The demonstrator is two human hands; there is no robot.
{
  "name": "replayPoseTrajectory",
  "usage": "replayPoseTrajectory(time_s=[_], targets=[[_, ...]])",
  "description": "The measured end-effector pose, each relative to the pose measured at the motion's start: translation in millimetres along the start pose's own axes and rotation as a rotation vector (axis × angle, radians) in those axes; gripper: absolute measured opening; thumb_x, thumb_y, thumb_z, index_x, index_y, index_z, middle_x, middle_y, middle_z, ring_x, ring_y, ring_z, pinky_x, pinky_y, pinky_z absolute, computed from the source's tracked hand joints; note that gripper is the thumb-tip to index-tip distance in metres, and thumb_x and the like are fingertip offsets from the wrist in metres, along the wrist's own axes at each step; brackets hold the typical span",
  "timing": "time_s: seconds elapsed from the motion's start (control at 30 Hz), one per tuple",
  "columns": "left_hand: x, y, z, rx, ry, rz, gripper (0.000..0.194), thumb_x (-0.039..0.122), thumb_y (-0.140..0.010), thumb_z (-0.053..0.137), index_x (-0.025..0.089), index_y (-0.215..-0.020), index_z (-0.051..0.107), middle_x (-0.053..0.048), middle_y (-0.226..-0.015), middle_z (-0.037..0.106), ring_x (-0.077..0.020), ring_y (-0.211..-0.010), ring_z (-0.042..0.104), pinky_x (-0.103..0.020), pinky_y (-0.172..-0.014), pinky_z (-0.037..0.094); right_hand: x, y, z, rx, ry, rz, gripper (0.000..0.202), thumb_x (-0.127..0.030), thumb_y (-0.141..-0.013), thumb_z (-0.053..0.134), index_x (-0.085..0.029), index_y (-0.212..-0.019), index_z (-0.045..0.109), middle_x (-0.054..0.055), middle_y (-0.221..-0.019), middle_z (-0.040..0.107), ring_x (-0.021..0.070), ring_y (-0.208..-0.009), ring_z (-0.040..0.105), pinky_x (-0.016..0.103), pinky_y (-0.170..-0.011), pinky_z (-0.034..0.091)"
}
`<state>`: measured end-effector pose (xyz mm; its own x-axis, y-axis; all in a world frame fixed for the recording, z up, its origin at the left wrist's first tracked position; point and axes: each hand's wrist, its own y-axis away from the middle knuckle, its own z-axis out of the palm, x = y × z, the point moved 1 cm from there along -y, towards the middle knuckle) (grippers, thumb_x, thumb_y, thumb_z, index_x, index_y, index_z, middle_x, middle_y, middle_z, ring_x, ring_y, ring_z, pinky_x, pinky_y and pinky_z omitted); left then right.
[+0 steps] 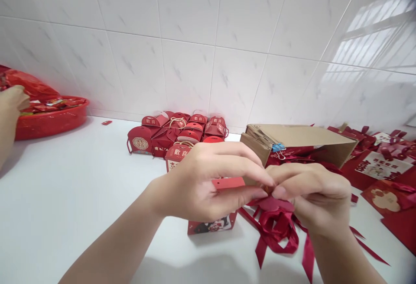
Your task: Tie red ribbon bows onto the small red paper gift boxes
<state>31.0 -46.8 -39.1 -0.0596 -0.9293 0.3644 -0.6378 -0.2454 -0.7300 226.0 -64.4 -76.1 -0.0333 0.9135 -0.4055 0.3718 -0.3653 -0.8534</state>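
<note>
My left hand reaches in from the left, its thumb and forefinger pinched together. Its fingertips meet those of my right hand, which is also pinching. Between them shows a small orange-brown thing, mostly hidden by the fingers. Just under the fingertips is a dark pink piece with a scalloped edge. Below that, loops and loose ends of red satin ribbon spread over the table. Partly behind my left hand, a red gift box with a printed picture stands on the white surface.
Several red gift boxes stand along the tiled wall. Right of them, a cardboard box with a blue binder clip holds red material. Red bags lie far right. Another person's hand is at a red basin of wrapped sweets.
</note>
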Motion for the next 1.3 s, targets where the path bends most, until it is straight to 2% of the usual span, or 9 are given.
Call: replayPoseTrajectory(time_s=[0.27,0.5,0.67,0.73,0.83,0.93,1.07,1.17,1.3], targets=[[3,2,0.8,0.070,-0.115,0.024,0.017,0.013,-0.087,0.056,0.024,-0.081,0.067,-0.003,-0.085,0.068,-0.0130,-0.075,0.065,-0.023,-0.067,0.055,-3,0,1,-0.011,0.072,-0.080,0.033,0.002,-0.077,0.057,-0.020,-0.097,0.070,0.005,-0.078,0.071,0.0173,-0.071,0.069,0.028,-0.061,0.059],[-4,0,3.8,0.173,-0.298,0.157,0.015,0.013,-0.084,0.058,0.023,-0.077,0.065,-0.002,-0.072,0.063,-0.0139,-0.065,0.058,-0.027,-0.059,0.046,-5,3,6,0.127,0.317,-0.130,0.042,0.002,-0.073,0.061,-0.025,-0.104,0.069,0.002,-0.079,0.072,0.0188,-0.069,0.068,0.031,-0.057,0.058],[-7,0,7.1,0.217,-0.299,0.111,0.013,0.011,-0.082,0.059,0.022,-0.077,0.064,0.000,-0.067,0.062,-0.0142,-0.064,0.057,-0.029,-0.062,0.046,-4,6,10,0.205,0.356,-0.114,0.047,0.006,-0.071,0.062,-0.025,-0.106,0.069,0.002,-0.081,0.072,0.0171,-0.070,0.067,0.030,-0.061,0.057],[-8,0,2.8,0.152,-0.262,0.024,0.012,0.015,-0.084,0.058,0.022,-0.075,0.063,0.000,-0.069,0.063,-0.0138,-0.065,0.058,-0.028,-0.065,0.047,-6,4,7,0.174,0.354,-0.072,0.046,0.006,-0.071,0.063,-0.025,-0.105,0.068,0.001,-0.083,0.072,0.0164,-0.072,0.067,0.029,-0.063,0.057],[-10,5,-12.0,-0.023,-0.273,-0.249,0.009,0.024,-0.087,0.056,0.022,-0.090,0.064,0.000,-0.076,0.067,-0.0139,-0.068,0.061,-0.025,-0.064,0.047,-9,-1,-2,0.010,0.327,0.057,0.032,0.001,-0.076,0.062,-0.024,-0.095,0.069,0.002,-0.084,0.071,0.0175,-0.082,0.068,0.029,-0.070,0.058],[-14,17,-27.5,-0.245,-0.364,-0.515,0.036,0.034,-0.080,0.062,0.025,-0.115,0.057,-0.001,-0.081,0.069,-0.0169,-0.067,0.063,-0.024,-0.057,0.045,-9,-3,-11,-0.231,0.349,0.258,0.017,-0.007,-0.080,0.062,-0.023,-0.083,0.068,0.004,-0.103,0.067,0.0171,-0.089,0.067,0.025,-0.067,0.058],[-24,29,-29.8,-0.562,-0.449,-0.735,0.039,0.032,-0.070,0.066,0.024,-0.108,0.059,0.000,-0.074,0.067,-0.0181,-0.057,0.060,-0.025,-0.052,0.041,-1,-2,-8,-0.494,0.371,0.460,0.012,-0.011,-0.080,0.063,-0.022,-0.080,0.068,0.005,-0.130,0.053,0.0199,-0.110,0.059,0.026,-0.077,0.056],[-33,26,-22.7,-0.695,-0.545,-0.889,0.032,0.025,-0.071,0.060,0.023,-0.103,0.058,-0.004,-0.081,0.067,-0.0194,-0.062,0.061,-0.025,-0.051,0.040,9,-1,2,-0.575,0.390,0.545,0.014,-0.011,-0.081,0.061,-0.023,-0.080,0.069,0.003,-0.133,0.050,0.0203,-0.115,0.056,0.030,-0.090,0.051],[-40,19,-15.9,-0.766,-0.571,-1.001,0.039,0.020,-0.073,0.053,0.026,-0.112,0.052,-0.006,-0.097,0.066,-0.0212,-0.071,0.062,-0.025,-0.050,0.039,22,-1,11,-0.576,0.476,0.639,0.014,-0.012,-0.081,0.059,-0.022,-0.076,0.068,0.000,-0.128,0.053,0.0145,-0.093,0.062,0.029,-0.083,0.049]])
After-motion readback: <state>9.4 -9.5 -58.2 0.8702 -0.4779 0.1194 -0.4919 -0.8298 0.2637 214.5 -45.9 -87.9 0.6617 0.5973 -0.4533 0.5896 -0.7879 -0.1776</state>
